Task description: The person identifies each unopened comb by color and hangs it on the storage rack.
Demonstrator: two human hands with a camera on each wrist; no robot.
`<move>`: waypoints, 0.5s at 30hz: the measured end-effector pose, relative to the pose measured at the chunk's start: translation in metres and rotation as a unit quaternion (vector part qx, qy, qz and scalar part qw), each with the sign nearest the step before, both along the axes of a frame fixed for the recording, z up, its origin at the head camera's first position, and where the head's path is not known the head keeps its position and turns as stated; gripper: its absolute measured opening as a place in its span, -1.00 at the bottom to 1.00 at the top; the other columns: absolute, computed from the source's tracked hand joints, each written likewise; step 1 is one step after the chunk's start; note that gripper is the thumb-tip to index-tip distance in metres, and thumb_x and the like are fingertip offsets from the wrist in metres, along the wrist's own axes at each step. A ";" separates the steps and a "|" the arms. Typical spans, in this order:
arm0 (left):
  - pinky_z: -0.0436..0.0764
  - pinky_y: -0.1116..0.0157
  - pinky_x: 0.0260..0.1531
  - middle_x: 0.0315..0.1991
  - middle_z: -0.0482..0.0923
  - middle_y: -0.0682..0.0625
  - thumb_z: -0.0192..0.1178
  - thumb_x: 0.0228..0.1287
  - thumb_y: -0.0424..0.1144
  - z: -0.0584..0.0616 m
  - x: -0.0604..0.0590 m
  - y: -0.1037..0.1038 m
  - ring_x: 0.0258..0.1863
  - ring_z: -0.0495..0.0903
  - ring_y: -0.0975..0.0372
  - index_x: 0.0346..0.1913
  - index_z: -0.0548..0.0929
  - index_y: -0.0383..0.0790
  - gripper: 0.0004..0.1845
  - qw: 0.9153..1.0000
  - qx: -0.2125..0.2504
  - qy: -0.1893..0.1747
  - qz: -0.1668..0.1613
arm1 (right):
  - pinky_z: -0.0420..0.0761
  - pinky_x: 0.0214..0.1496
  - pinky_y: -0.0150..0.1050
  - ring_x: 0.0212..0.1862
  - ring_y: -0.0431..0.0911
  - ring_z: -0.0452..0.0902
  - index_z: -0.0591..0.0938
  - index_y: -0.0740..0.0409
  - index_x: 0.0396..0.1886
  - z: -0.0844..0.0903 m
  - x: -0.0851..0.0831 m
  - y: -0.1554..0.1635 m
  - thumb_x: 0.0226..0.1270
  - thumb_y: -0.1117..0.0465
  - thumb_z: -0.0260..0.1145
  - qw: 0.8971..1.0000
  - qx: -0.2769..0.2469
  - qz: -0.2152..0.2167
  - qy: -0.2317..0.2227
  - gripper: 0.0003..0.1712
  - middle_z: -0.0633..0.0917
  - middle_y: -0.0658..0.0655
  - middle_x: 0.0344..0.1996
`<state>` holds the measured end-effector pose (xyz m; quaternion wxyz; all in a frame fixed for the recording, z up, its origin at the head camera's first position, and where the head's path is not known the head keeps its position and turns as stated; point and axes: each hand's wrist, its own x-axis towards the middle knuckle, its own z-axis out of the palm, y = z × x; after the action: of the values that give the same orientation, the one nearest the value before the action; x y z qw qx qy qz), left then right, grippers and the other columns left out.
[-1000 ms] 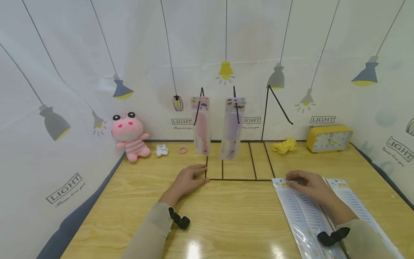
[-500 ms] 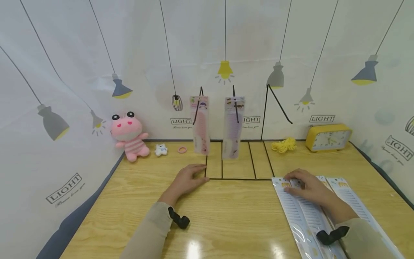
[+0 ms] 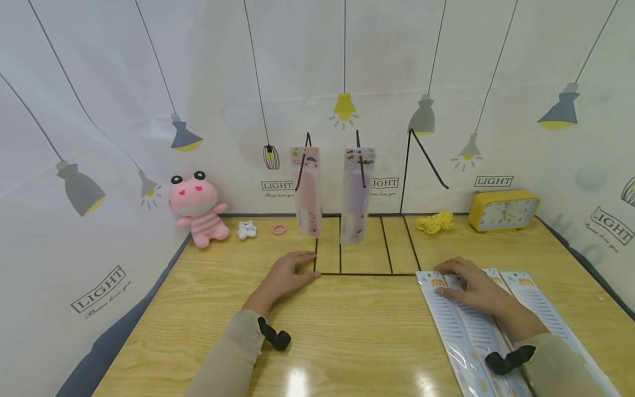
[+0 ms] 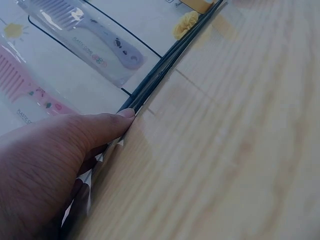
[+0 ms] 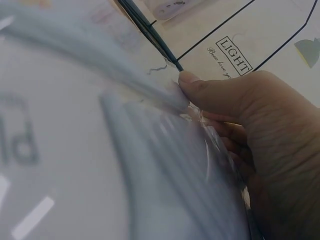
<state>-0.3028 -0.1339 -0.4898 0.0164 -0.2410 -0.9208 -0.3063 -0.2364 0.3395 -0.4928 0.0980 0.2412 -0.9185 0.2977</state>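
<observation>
My left hand [image 3: 288, 278] rests on the wood table at the left front corner of a black wire rack [image 3: 367, 274]. Its thumb tip touches the rack's wire in the left wrist view, fingers relaxed around the corner. A bagged pink comb [image 3: 308, 198] and a bagged purple comb [image 3: 354, 201] hang from two of the rack's hooks; the third hook [image 3: 429, 158] carries nothing. On the right, my right hand [image 3: 473, 286] lies loosely bent over several blue comb packages [image 3: 448, 325], thumb and fingertips at their upper ends. Part of the packages is hidden under that arm.
Left of the rack sit a pink plush toy [image 3: 202, 212], a small white bear figure [image 3: 247, 230] and a pink ring [image 3: 279, 229]. A yellow cord bundle [image 3: 435, 222] and a yellow clock [image 3: 505, 210] stand at the back right. Printed wall cloth surrounds the table.
My right hand has settled slightly, its thumb shifting a little left and down over the blue comb packages. The left hand keeps its place at the rack corner.
</observation>
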 end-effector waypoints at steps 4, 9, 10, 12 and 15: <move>0.28 -0.01 0.43 0.39 0.44 0.02 0.29 0.34 0.14 0.000 0.000 0.001 0.41 0.34 0.02 0.40 0.52 0.01 -0.37 1.000 -0.002 -0.003 0.003 | 0.41 0.08 0.08 0.18 0.06 0.34 0.61 0.12 0.23 0.001 0.000 -0.001 0.28 0.03 0.49 1.000 0.000 0.007 -0.012 -0.43 0.54 0.11 0.15; 0.27 -0.01 0.43 0.39 0.43 0.04 0.29 0.33 0.16 -0.002 0.000 0.000 0.41 0.34 0.03 0.40 0.52 0.02 -0.37 1.000 0.001 -0.002 0.007 | 0.36 0.13 0.17 0.18 0.10 0.35 0.61 0.13 0.16 0.001 -0.001 -0.003 0.27 0.02 0.49 1.000 -0.002 0.004 -0.020 -0.46 0.54 0.13 0.13; 0.28 -0.02 0.43 0.39 0.43 0.05 0.29 0.33 0.16 -0.003 -0.001 0.000 0.41 0.34 0.03 0.40 0.53 0.02 -0.37 1.000 0.002 -0.001 0.006 | 0.37 0.14 0.17 0.17 0.10 0.36 0.60 0.13 0.14 0.001 -0.001 -0.003 0.27 0.00 0.49 1.000 -0.001 -0.001 -0.024 -0.47 0.54 0.13 0.11; 0.28 -0.03 0.42 0.40 0.43 0.05 0.28 0.33 0.17 -0.003 0.000 0.000 0.42 0.34 0.02 0.40 0.52 0.01 -0.36 1.000 0.003 0.001 0.005 | 0.39 0.14 0.15 0.14 0.09 0.39 0.57 0.14 0.10 0.002 -0.001 -0.003 0.28 -0.02 0.48 0.999 -0.001 -0.016 -0.036 -0.48 0.55 0.13 0.07; 0.28 -0.03 0.43 0.40 0.43 0.06 0.27 0.33 0.18 -0.003 0.001 0.000 0.42 0.33 0.02 0.40 0.52 0.01 -0.36 1.000 0.005 -0.001 0.006 | 0.45 0.07 0.07 0.03 0.05 0.43 0.55 0.17 0.04 0.003 0.000 -0.002 0.32 -0.03 0.45 0.998 -0.002 -0.040 -0.051 -0.51 0.56 0.14 -0.02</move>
<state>-0.3022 -0.1336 -0.4926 0.0180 -0.2349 -0.9207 -0.3110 -0.2368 0.3371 -0.4902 0.0637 0.1889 -0.9306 0.3071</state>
